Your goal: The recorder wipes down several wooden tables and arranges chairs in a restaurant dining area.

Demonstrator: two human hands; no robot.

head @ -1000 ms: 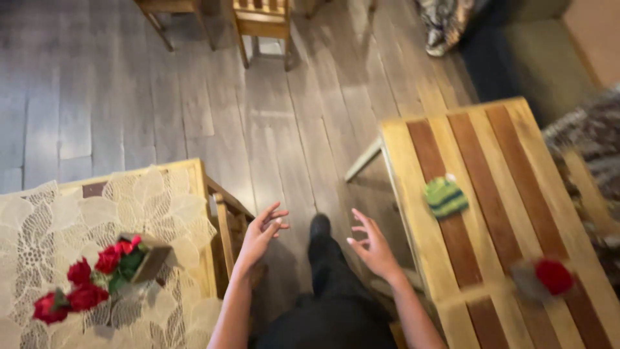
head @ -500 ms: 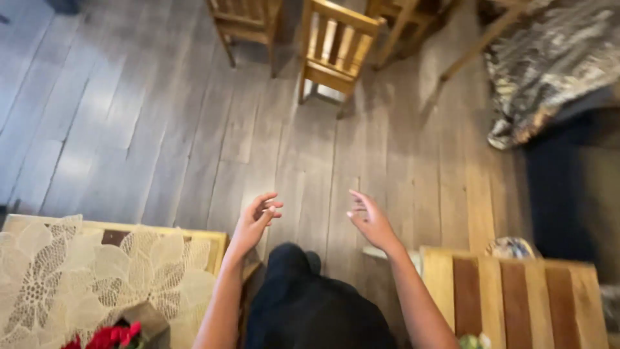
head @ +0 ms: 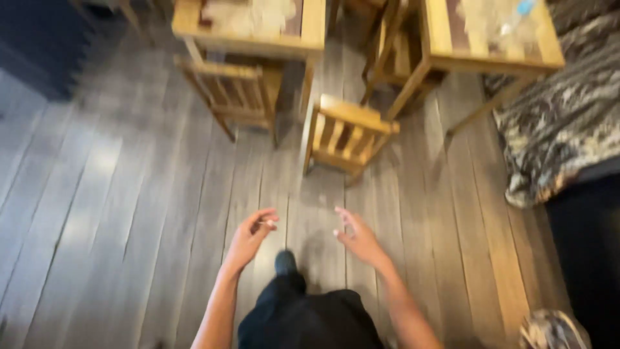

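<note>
A: Hands? 
B: Left hand [head: 248, 234] and right hand [head: 357, 236] both loosely open, fingers curled, nothing held, out over floor [head: 129, 213]

A: Nearest? 
B: Chair [head: 345, 139] ahead, well apart. Tables at top edge cut off, blurred; bottle [head: 516, 14] on right table [head: 491, 39] barely readable

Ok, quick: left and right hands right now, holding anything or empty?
Left hand: open, fingers loosely curled, holding nothing, out over the wooden floor.
Right hand: open, fingers spread, holding nothing.
</note>
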